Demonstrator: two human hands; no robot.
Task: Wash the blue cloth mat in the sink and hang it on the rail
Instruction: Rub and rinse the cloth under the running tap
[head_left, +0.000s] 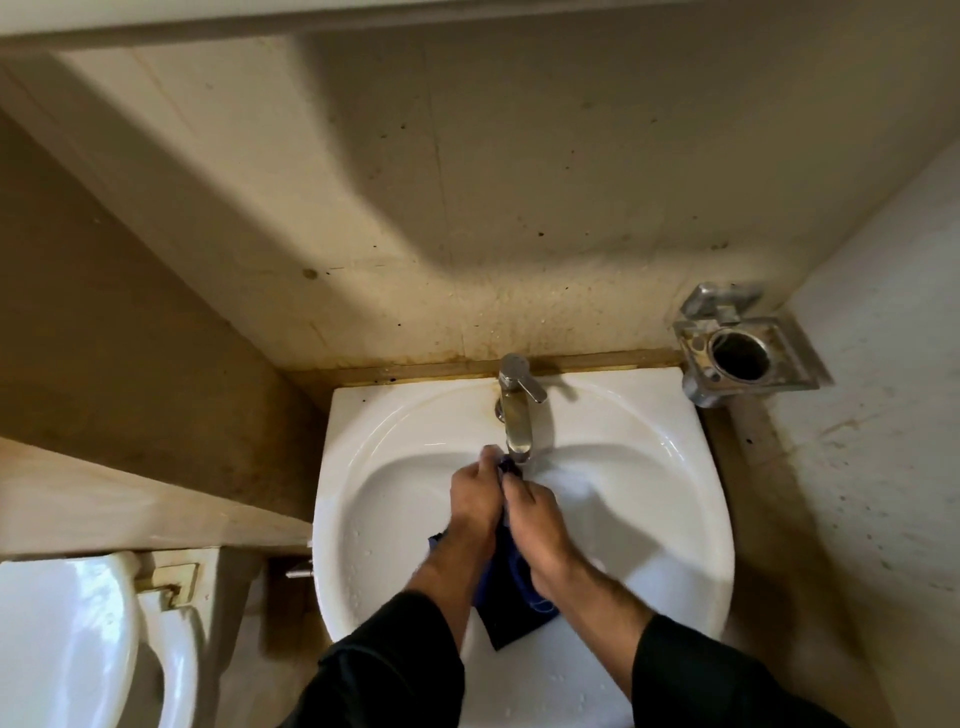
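Centre frame: left hand (475, 501) and right hand (535, 519) both clench the blue cloth mat (506, 597) | upper end held under tap (514, 415), presumably for wetting | remainder hangs into sink (675, 493) | rail not visible.

Tap spout (517, 426) is overhanging basin (395, 467) centre, crowding both hands just below it; open bowl is lying to L & R. Metal holder (745, 353) is jutting from R wall, toilet (93, 639) flanking L.
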